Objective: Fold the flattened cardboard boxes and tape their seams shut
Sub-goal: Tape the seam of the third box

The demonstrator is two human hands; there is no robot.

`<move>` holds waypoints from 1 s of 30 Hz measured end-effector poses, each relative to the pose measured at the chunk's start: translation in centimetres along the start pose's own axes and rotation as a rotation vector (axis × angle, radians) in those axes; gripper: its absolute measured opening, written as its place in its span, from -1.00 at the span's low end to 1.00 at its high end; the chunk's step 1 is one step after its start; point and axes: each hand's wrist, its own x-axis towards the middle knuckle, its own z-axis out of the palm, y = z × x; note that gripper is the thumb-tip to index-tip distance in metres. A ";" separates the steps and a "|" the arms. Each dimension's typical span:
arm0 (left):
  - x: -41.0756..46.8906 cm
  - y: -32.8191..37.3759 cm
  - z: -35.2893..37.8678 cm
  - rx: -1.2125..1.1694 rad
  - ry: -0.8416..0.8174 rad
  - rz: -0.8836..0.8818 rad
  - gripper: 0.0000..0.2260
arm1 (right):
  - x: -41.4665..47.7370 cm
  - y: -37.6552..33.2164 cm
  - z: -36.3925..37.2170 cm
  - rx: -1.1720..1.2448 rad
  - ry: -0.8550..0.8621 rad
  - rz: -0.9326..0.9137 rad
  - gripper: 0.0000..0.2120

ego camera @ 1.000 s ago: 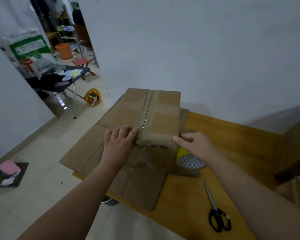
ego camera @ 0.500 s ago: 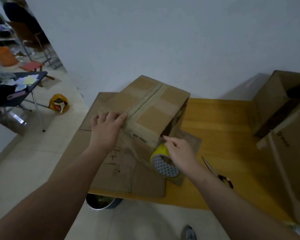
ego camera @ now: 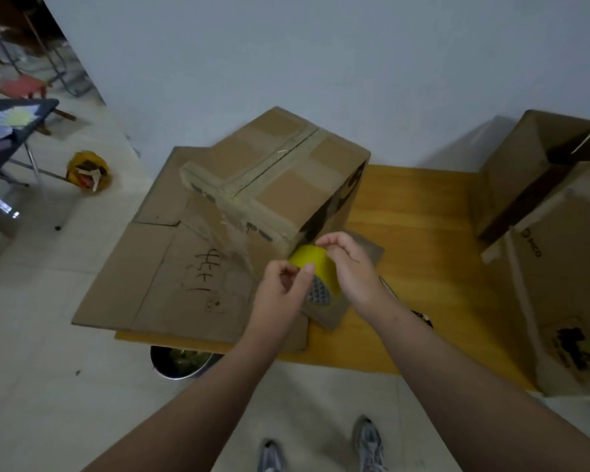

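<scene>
Head view, tape roll: glossy yellow band with a grey dotted core face, held just beside the near lower corner of the folded box.
Right hand: fingers curled over the roll's top and far side, gripping it.
Left hand: thumb and bent fingers pinching at the roll's near rim; impossible to tell whether a free tape end is caught.
Box material: brown corrugated board, rectangular, with a shiny strip along the top seam and over the near edge.
Underlay: flattened cardboard, matte, creased and scribbled on, overhanging the wooden table.
Risk, tape: a thin end may split or fold onto itself if picked at a slant.
Risk, box: with neither hand steadying it, a hard pull could drag it across the smooth sheet.
</scene>
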 end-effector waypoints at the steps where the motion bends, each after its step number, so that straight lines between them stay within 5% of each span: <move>1: -0.1 0.3 0.8 -0.062 0.021 -0.064 -0.71 | -0.1 0.3 -0.6 -0.008 -0.046 -0.009 -0.81; 4: -0.7 0.5 3.5 -0.258 0.045 -0.206 -0.58 | -0.4 1.9 -2.4 -0.026 -0.202 -0.035 -0.77; 7: -2.1 0.4 5.9 -0.289 0.076 -0.187 -0.85 | -0.2 5.0 -4.9 -0.106 -0.216 0.045 -0.59; 10: -2.9 -0.4 7.5 -0.285 0.206 -0.111 -0.93 | 0.4 10.7 -8.6 -0.577 -0.136 0.128 -0.68; 14: -3.8 -0.1 10.1 -0.307 0.380 -0.087 -0.90 | 0.0 16.9 -12.8 -0.989 -0.253 0.293 -0.77; 20: -2.9 0.6 11.6 -0.352 0.501 -0.126 -0.93 | -1.0 19.5 -14.2 -1.013 -0.230 0.174 -0.69; 25: -1.1 2.9 9.3 -0.383 0.538 -0.296 -0.59 | -0.5 19.2 -14.5 -1.101 -0.247 0.155 -0.79; 30: -1.0 3.2 8.8 -0.374 0.606 -0.309 -0.38 | 0.2 15.9 -15.5 -0.688 -0.130 0.119 -0.58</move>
